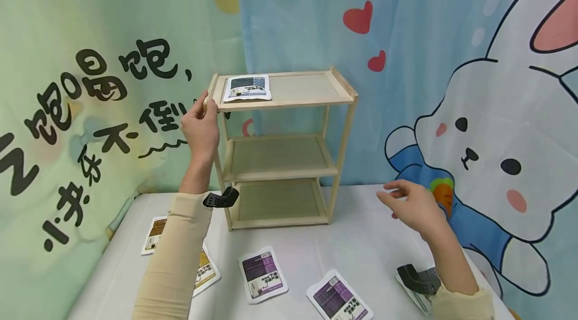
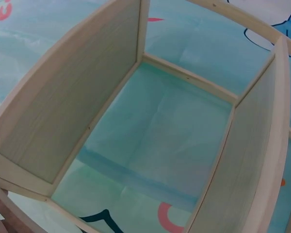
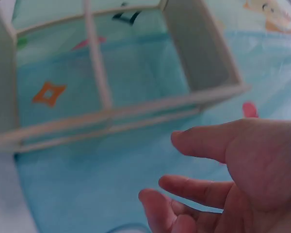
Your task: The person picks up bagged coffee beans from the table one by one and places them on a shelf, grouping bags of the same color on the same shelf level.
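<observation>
A three-tier pale wooden shelf rack (image 1: pixel 282 176) stands on the table. My left hand (image 1: pixel 200 127) grips the front left corner of its top tier, thumb and fingers on the edge. Just beside that hand, a flat blue-and-white packet (image 1: pixel 247 88) lies on the top tier. The left wrist view shows the rack's tiers (image 2: pixel 68 97) close up, with only a sliver of the hand at the lower left. My right hand (image 1: pixel 413 207) is held in the air right of the rack, apart from it, fingers loosely bent and holding nothing. The right wrist view shows the same hand (image 3: pixel 262 170) below the rack.
Two purple-and-white packets (image 1: pixel 263 275) (image 1: pixel 338 297) lie on the white table (image 1: pixel 298 255) in front. A yellow packet (image 1: pixel 205 271) and a brown packet (image 1: pixel 155 234) lie partly behind my left forearm. Another packet (image 1: pixel 417 296) is partly under my right wrist. Printed curtains (image 1: pixel 298 14) hang behind.
</observation>
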A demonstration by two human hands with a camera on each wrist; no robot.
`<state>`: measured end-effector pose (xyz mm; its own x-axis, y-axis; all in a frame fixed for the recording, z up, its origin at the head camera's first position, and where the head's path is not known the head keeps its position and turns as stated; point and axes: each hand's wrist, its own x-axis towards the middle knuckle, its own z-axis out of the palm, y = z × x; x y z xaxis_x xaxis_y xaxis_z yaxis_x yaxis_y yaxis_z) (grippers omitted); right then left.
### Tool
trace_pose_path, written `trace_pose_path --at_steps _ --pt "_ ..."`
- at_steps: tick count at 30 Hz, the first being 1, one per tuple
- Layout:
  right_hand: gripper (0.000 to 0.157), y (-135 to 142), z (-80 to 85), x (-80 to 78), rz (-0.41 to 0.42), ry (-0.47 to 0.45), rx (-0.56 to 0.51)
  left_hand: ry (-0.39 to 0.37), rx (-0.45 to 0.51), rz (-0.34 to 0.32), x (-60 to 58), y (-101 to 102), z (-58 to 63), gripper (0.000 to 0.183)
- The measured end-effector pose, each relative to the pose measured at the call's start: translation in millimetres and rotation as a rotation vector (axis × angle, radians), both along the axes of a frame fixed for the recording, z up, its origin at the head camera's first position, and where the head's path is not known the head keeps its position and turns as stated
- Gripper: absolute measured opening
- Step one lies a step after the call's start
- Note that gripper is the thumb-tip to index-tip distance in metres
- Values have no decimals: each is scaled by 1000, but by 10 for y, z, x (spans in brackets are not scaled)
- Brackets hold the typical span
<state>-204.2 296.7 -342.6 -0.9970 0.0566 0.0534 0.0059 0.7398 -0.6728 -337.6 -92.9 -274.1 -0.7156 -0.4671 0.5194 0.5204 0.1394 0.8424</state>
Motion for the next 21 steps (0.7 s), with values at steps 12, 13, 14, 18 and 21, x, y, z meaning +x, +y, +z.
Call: trace_pose_path --at_steps 12,13,14,18,21 --pt "69 482 -820 363 -338 -288 90 27 -10 10 -32 -23 -13 36" --pt "68 513 -878 414 -370 -312 91 21 -5 7 -20 -7 -12 35" --pt "67 529 -929 441 -398 -333 91 20 -1 9 -11 -9 -5 35" --pt "65 599 -1130 554 -496 -417 103 12 5 0 112 28 80 35" --pt "70 674 -1269 650 -523 -517 147 21 -3 -6 155 53 125 36"
